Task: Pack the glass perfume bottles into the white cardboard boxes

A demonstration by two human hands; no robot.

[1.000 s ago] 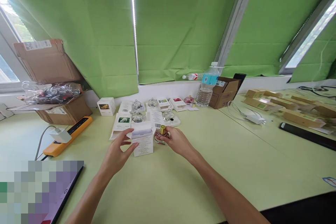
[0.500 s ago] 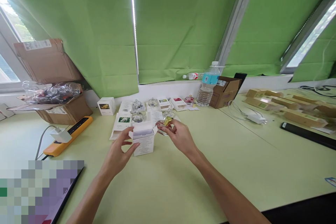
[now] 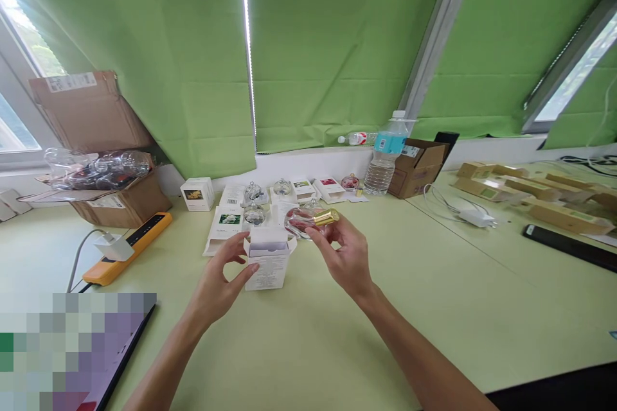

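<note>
My left hand [image 3: 219, 279] is closed round the left side of a small white carton [image 3: 268, 271], thumb on its front. The carton stands upright on the table with its top flaps open; its inside is mostly hidden. Just right of it, my right hand [image 3: 346, 258] grips a clear glass perfume bottle [image 3: 297, 221] with reddish contents near its gold cap [image 3: 326, 217]. The bottle is tilted on its side, cap pointing right. Behind both hands are several round glass jars [image 3: 254, 214] and flat white printed boxes [image 3: 224, 223].
A closed white box [image 3: 197, 194] stands at the back left, near an orange power strip [image 3: 139, 244] and an open cardboard box [image 3: 118, 204]. A large water bottle [image 3: 383, 164] is at the back right. Kraft packages [image 3: 563, 215] and a charger [image 3: 475, 217] lie farther right.
My right hand has turned the perfume bottle from cap-up to nearly sideways, its cap now farther right. The carton has shifted slightly right in view, still in my left hand.
</note>
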